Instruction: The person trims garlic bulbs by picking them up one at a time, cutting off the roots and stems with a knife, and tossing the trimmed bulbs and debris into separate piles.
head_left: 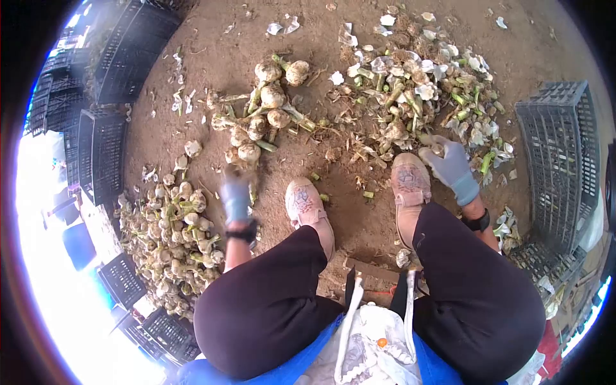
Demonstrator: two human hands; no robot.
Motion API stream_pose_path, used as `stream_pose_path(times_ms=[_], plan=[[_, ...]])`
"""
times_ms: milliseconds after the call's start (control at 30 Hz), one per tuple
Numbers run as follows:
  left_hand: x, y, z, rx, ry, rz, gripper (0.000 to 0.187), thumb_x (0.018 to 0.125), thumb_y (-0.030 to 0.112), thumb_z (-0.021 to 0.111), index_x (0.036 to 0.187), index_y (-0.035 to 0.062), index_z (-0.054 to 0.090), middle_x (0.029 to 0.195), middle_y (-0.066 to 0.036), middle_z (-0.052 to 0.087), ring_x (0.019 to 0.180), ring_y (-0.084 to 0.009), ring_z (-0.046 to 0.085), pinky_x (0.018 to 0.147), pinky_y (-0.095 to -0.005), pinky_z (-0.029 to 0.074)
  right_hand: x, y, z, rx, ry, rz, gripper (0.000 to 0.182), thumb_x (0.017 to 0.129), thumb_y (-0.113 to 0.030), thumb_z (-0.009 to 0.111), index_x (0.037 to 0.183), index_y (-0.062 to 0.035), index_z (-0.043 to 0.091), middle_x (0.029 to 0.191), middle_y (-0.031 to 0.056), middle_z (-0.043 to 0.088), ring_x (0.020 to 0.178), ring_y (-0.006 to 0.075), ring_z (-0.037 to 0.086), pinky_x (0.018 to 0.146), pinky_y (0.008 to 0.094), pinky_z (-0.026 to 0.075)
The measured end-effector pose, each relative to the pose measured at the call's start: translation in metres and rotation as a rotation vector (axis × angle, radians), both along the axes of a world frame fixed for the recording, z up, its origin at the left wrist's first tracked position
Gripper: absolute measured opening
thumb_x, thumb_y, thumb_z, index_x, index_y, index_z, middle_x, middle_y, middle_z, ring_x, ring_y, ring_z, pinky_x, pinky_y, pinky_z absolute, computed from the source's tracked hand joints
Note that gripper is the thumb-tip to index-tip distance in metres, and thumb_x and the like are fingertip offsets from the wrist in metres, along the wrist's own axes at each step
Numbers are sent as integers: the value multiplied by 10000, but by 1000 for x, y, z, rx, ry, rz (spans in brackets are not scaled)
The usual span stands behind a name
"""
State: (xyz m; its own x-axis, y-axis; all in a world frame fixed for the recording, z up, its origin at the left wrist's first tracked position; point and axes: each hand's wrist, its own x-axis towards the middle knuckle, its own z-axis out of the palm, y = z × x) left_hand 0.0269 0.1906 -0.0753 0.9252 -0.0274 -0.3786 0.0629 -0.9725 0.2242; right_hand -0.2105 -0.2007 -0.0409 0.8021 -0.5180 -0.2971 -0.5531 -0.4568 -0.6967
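My left hand (235, 197), in a grey glove, is smeared by motion just below a loose group of garlic bulbs (272, 97) with stalks. Whether its fingers hold anything is not clear. My right hand (451, 168), also gloved, is beside my right shoe at the lower edge of a heap of cut stalks and papery skins (417, 93). Its fingers are curled inward, and what they grip is too small to make out. Left of my left hand lies a large pile of garlic bulbs (173, 244).
My pink shoes (305, 204) stand on the dirt floor between the piles. A black plastic crate (557, 154) is on the right. More black crates (102, 154) line the left side. Cut stalk pieces (368, 194) lie near my feet.
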Motion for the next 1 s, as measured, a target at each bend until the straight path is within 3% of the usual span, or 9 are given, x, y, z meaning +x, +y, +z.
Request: stream_pose_path(times_ms=[133, 200, 333, 367, 467, 533, 633, 733, 1000], plan=[[-8, -70, -36, -715, -363, 581, 319, 746, 77, 592, 1035, -13, 494, 885, -183, 592, 772, -296, 582, 713, -348, 464, 6, 17, 4, 72, 45, 52, 373, 764, -333, 635, 1007, -51, 653, 769, 159, 656, 703, 254, 653, 640, 311, 484], [-11, -42, -30, -283, -518, -668, 174, 729, 6, 531, 901, -11, 553, 760, -174, 582, 615, -283, 550, 576, -352, 448, 15, 25, 6, 74, 48, 150, 369, 773, -337, 616, 1049, -93, 645, 726, 152, 648, 650, 267, 642, 608, 330, 487], [-28, -84, -31, -1119, 419, -143, 149, 765, -104, 442, 767, -15, 561, 726, -93, 582, 705, -168, 580, 619, -298, 479, 48, 54, 4, -106, -175, 300, 330, 765, -303, 619, 1009, -81, 622, 678, 148, 619, 641, 304, 627, 610, 389, 500], [-38, -132, 39, -1388, 843, 485, 163, 810, -56, 436, 934, -36, 541, 827, -87, 600, 740, -161, 575, 680, -275, 482, 59, 56, 18, -70, -131, 338, 317, 754, -296, 626, 975, -68, 614, 690, 151, 616, 670, 316, 628, 622, 402, 501], [-42, -153, 49, -1071, 642, -504, 368, 830, 4, 469, 1194, -27, 427, 947, -102, 605, 868, -177, 587, 760, -301, 477, 68, 54, 37, -211, -128, 393, 281, 729, -269, 638, 902, -52, 592, 728, 147, 621, 718, 315, 633, 630, 404, 498], [-61, -171, 48, -1408, 771, -104, 372, 817, 35, 518, 1183, -9, 469, 932, -118, 626, 932, -217, 586, 798, -336, 465, 62, 47, 47, -254, -177, 379, 275, 711, -242, 644, 896, -47, 586, 755, 133, 625, 714, 304, 635, 626, 413, 501], [-60, -183, 31, -886, 13, -1044, 311, 773, 80, 577, 1082, 58, 601, 999, -96, 627, 957, -268, 581, 859, -370, 438, 54, 46, 56, -354, -42, 481, 252, 701, -216, 648, 869, -45, 570, 778, 118, 621, 696, 289, 637, 590, 389, 503], [-75, -184, 20, -967, 313, -644, 318, 773, 84, 572, 1089, 72, 603, 1036, -86, 621, 945, -268, 588, 863, -374, 440, 53, 47, 61, -401, -14, 496, 230, 698, -199, 640, 851, -45, 566, 738, 116, 605, 677, 274, 636, 566, 372, 499], [-80, -184, 39, -805, 407, -845, 289, 836, 15, 437, 1062, 62, 610, 1061, -91, 618, 980, -238, 577, 876, -357, 435, 34, 32, 24, -479, -146, 463, 359, 622, -163, 647, 948, -49, 547, 738, 91, 566, 640, 288, 597, 549, 394, 465]])
